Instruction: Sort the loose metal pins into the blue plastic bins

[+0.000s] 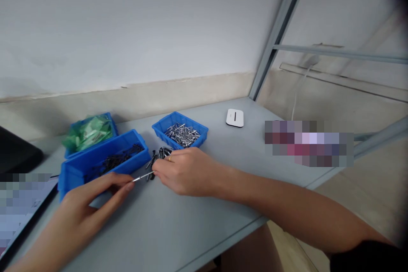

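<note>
Between my two hands runs a thin silver metal pin (pixel 143 176) with a thicker section near its left end. My left hand (pixel 92 204) pinches that left end between thumb and fingertips. The right end meets the pinched fingers of my right hand (pixel 188 172), which has a ring on one finger. A small pile of black and silver pin-like pieces (pixel 162 153) lies on the table, partly hidden behind my right hand. Just beyond it stands a blue bin of loose silver pins (pixel 181 134). A longer blue bin (pixel 103 148) with dark slender pieces sits behind my left hand.
Another blue bin (pixel 110 121) at the back left holds green plastic bags (pixel 91 133). A white square device (pixel 235 118) lies on the grey table (pixel 153 233). Metal frame posts (pixel 277 29) rise at right. Dark objects and a blurred-out patch stand at far left; another patch lies at right.
</note>
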